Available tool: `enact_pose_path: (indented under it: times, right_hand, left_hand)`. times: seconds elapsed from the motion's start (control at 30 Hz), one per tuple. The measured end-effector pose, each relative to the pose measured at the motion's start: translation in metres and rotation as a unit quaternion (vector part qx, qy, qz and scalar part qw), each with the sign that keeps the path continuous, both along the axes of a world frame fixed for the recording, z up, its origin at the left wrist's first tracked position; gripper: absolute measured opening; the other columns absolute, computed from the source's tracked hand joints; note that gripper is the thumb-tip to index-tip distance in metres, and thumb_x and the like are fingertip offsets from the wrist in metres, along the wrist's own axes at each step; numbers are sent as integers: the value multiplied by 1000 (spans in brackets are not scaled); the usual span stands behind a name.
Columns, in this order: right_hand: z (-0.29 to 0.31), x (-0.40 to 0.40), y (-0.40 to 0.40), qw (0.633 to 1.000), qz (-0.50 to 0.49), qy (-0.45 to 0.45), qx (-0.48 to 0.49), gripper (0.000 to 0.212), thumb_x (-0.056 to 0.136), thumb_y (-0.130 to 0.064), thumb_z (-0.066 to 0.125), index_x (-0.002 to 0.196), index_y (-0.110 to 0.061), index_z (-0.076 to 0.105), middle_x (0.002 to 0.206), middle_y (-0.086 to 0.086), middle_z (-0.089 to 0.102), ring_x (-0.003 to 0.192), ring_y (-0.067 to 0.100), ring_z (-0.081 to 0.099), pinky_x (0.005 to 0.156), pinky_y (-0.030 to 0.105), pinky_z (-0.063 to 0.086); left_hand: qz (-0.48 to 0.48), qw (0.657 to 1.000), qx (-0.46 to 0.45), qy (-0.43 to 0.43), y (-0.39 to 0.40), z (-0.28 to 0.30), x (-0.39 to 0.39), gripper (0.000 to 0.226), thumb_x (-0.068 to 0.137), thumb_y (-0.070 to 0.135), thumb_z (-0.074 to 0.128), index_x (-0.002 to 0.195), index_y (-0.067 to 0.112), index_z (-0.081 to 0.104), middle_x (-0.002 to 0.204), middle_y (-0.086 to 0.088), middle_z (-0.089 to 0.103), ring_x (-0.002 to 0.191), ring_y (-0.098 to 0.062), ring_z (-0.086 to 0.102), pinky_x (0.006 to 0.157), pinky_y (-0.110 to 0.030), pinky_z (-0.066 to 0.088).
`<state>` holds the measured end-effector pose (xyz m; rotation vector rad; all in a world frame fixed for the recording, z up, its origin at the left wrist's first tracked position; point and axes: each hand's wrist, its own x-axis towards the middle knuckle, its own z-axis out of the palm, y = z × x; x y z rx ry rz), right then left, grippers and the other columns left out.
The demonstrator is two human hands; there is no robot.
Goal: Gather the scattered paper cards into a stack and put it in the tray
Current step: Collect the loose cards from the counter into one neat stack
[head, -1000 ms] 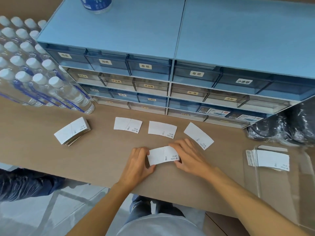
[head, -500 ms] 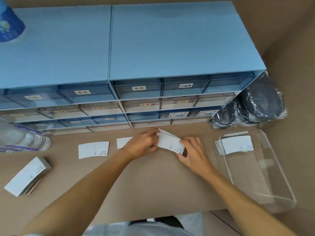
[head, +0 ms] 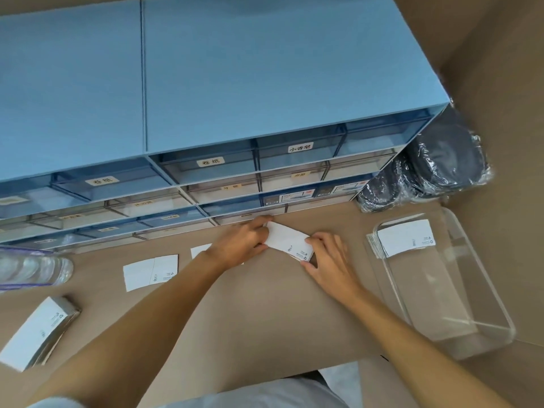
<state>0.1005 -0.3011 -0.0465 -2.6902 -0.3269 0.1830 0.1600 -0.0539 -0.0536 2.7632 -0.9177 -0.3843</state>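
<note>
Both hands hold a small stack of white paper cards [head: 290,242] just above the brown table, close to the drawer cabinet. My left hand [head: 241,242] grips its left end and my right hand [head: 329,260] its right end. One loose card [head: 150,271] lies flat to the left. Another card [head: 200,250] is partly hidden behind my left wrist. A thicker pile of cards [head: 38,332] sits at the far left. The clear plastic tray [head: 471,316] stands at the right with a stack of cards [head: 404,238] in its far end.
A blue drawer cabinet [head: 265,83] fills the back of the table. Black items wrapped in plastic film [head: 435,169] lie beside it at the right. A pack of water bottles [head: 32,269] shows at the left edge. The table's front edge runs near my body.
The held cards went from the table's front middle up and right towards the cabinet, over the rightmost loose card's spot. The camera has swung right, bringing the tray into full view.
</note>
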Motion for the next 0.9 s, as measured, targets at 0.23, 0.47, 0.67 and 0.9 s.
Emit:
enact_pose_path:
  times: [0.23,0.47,0.67,0.9]
  right_hand:
    - [1,3,1,1000,7,11,-20,52,68,-22,83,113,-6,63,111,14,59,97,36,54,84,47,45]
    - [3,5,1,999,36,12,-17,51,73,-20,78,118,-8,59,113,13,56,97,32,51,86,41,42]
    - [11,16,3,994,89,20,-52,60,77,-24,72,130,-7,53,113,14,55,102,33,49,91,44,42]
    - [16,20,3,991,113,21,-70,65,76,-25,69,134,-5,49,111,16,55,102,33,49,91,45,42]
  left_hand:
    - [11,1000,-25,11,-3,5,4,16,81,23,74,82,15,61,144,-5,52,112,-28,61,72,-34,55]
    - [33,999,-24,5,-6,13,-7,20,79,25,74,91,14,63,133,-11,58,118,-30,54,89,-35,51]
    - [46,999,6,-9,-10,20,-16,27,78,27,73,95,11,62,124,-14,61,107,-33,57,83,-40,54]
    - [66,997,-15,-31,-7,26,-27,31,71,30,76,91,12,61,107,-11,67,97,-30,57,79,-36,51]
